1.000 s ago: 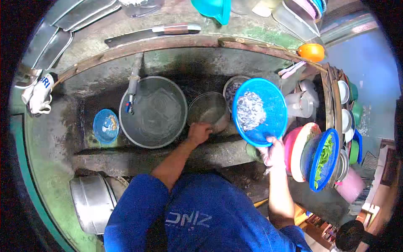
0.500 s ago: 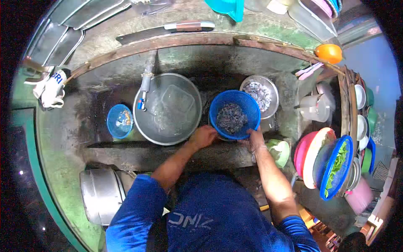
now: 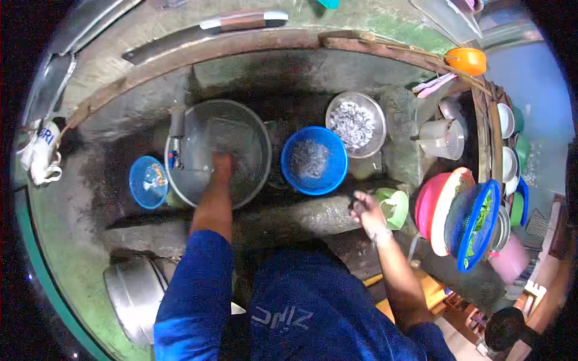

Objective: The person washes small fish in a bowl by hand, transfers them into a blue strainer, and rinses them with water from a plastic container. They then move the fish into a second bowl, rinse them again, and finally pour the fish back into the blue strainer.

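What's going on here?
Someone at a sink has their blurred left hand in a big grey basin. Their right hand is beside a pale green bowl. A blue basket and a metal bowl, both holding small greyish pieces, sit untouched.

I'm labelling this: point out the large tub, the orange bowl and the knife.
Large tub (image 3: 259,144): head view, right inner wall.
Orange bowl (image 3: 465,61): head view, its side.
Knife (image 3: 242,21): head view, handle.
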Available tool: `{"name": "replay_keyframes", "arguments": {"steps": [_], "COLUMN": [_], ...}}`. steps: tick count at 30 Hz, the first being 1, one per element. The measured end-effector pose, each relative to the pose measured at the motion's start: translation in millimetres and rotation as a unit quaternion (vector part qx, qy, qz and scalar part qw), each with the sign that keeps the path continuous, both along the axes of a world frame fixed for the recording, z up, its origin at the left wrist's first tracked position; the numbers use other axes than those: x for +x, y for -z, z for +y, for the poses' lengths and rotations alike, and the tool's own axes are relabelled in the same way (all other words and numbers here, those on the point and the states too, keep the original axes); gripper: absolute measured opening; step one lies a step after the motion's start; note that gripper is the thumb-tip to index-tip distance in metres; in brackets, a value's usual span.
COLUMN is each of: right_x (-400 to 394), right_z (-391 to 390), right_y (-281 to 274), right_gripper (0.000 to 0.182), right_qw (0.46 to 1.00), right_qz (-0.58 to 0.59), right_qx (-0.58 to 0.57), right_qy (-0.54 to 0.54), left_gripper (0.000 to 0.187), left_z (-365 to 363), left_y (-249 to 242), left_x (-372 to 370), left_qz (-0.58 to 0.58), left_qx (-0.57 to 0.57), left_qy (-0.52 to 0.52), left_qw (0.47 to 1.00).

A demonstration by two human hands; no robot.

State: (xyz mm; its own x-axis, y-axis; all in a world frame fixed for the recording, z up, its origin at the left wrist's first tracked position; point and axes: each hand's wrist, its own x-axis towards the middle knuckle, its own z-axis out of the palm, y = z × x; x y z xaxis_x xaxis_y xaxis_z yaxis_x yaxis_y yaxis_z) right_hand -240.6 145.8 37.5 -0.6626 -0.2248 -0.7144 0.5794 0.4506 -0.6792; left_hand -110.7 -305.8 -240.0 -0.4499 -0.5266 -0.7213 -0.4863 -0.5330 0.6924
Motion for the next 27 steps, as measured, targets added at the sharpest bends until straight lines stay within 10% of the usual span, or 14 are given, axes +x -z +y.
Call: {"name": "replay_keyframes", "arguments": {"steps": [1,3,10,12,13,15,19,21,25,27], "right_x": [7.2,23.7,53.6,56.4,56.7,58.2,50.5,47.9,46.2,42.6], "right_z": [5.4,18.6,79.1,84.7,85.3,91.6,61.4,47.4,44.3,47.5], "right_y": [-12.6,-25.8,-0.3,1.3,3.8,17.8,-8.2,-20.7,-16.1,-16.5], "right_gripper": [0.037,0.038,0.035,0.034,0.033,0.03,0.031,0.033,0.033,0.033], "right_qw": [1.0,0.999,0.999,0.996,0.992,0.993,0.986,0.995,0.995,0.994], "right_qz": [-0.024,-0.045,-0.008,0.025,0.059,0.083,0.11,0.031,0.055,0.05], "right_qx": [0.0,0.022,0.053,0.074,0.095,0.07,0.073,0.069,0.032,0.028], "right_qy": [-0.004,0.004,-0.008,-0.033,-0.063,-0.056,-0.099,-0.071,-0.08,-0.093], "left_gripper": [0.055,0.051,0.053,0.057,0.065,0.073,0.076,0.072,0.077,0.057], "left_z": [-1.3,-25.5,-20.8,-22.4,-13.8,7.5,3.3,4.8,-1.4,24.4], "left_y": [12.5,52.1,-109.4,-99.4,-107.8,-98.6,-39.3,-37.2,-17.0,-97.5], "left_x": [3.4,14.8,58.8,71.1,67.2,61.6,52.2,42.5,54.3,42.9], "left_qz": [0.0,-0.216,-0.107,-0.167,-0.093,-0.237,-0.273,-0.04,-0.038,0.065], "left_qx": [0.01,-0.515,-0.486,-0.738,-0.765,-0.603,-0.538,-0.468,-0.476,0.011], "left_qy": [0.0,0.064,0.111,0.189,0.145,0.118,0.196,0.156,0.213,-0.042], "left_qw": [1.0,0.827,0.86,0.625,0.62,0.753,0.773,0.869,0.852,0.997]}}
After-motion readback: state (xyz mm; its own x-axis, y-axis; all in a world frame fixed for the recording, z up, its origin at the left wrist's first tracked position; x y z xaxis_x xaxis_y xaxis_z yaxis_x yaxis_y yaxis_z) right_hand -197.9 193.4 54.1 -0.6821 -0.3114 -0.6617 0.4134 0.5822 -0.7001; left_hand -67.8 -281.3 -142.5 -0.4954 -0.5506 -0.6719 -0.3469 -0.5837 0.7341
